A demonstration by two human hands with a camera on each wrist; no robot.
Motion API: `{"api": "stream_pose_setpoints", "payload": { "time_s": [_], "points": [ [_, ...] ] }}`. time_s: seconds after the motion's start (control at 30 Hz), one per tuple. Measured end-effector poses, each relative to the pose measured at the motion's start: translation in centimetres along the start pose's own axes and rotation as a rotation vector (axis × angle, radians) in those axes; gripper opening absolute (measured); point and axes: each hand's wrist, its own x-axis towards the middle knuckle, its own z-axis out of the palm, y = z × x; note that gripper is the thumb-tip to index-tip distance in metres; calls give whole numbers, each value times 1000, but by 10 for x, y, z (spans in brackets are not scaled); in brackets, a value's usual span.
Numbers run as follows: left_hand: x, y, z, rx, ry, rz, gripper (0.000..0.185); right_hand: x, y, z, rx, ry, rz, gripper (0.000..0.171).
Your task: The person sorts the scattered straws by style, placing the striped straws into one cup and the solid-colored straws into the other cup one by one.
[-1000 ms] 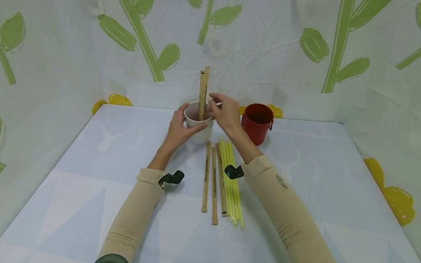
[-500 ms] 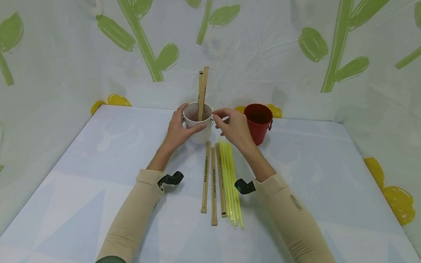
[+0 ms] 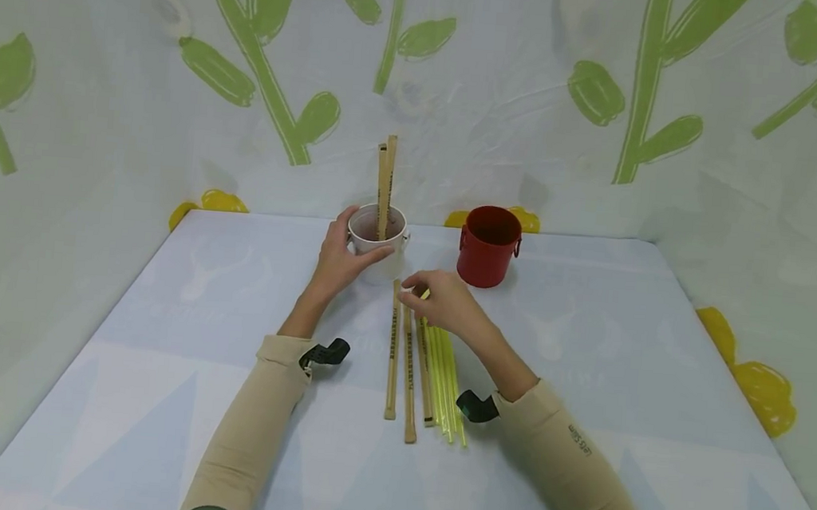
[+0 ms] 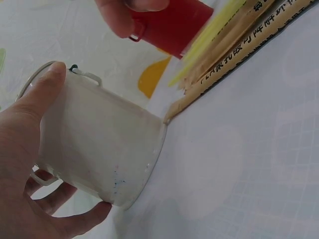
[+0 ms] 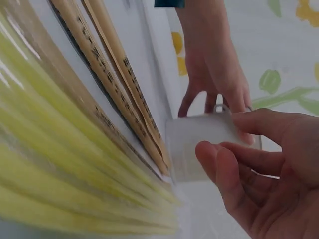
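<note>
While the left hand [image 3: 339,261] grips the white cup [image 3: 377,240], the right hand [image 3: 444,304] hovers over sticks [image 3: 406,359]

A pale blue table [image 3: 152,395] stands against leaf-printed walls [image 3: 107,63].

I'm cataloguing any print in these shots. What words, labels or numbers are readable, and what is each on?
Wrapped chopsticks: a line of dark printed characters runs along each paper sleeve, too blurred to read in any view.
Right sleeve: a small dark logo near the forearm, too small to read.
White cup, red cup, yellow straws: no text visible.
Table cover: faint pale markings, nothing legible.
</note>
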Motion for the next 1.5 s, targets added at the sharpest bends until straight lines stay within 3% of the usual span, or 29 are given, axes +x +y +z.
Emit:
{"api": "stream_pose_setpoints", "payload": {
  "time_s": [0.3, 0.67, 0.93, 1.13, 1.3, 1.5],
  "points": [
    [-3, -3, 0, 4, -2, -11, 95, -5, -12, 29, -108, -57, 69, 41],
    [-1, -3, -1, -3, 2, 1, 95, -8, -17, 45, -159, -83, 92, 27],
    [-2, -1, -2, -2, -6, -2, 95, -10, -21, 45, -188, -102, 172, 35],
    [-2, -1, -2, 3, -10, -10, 95, -11, -23, 42, -195, -143, 227, 50],
    [-1, -1, -1, 7, -7, -20, 94, -10, -24, 41, -177, -161, 248, 47],
    [-3, 0, -1, 1, -1, -19, 95, -7, -27, 37, -156, -186, 257, 30]
  ]
}}
